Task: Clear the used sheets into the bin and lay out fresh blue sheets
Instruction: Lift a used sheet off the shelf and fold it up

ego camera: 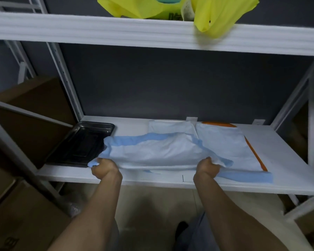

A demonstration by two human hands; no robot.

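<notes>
Gripping a blue-edged sheet by its near edge, left hand and right hand curl their fingers around it at the shelf's front edge, beside a black tray.

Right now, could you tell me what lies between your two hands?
In the head view, the blue-edged sheet stretches between them: the left hand and the right hand each grip its near edge, over the white shelf.
</notes>
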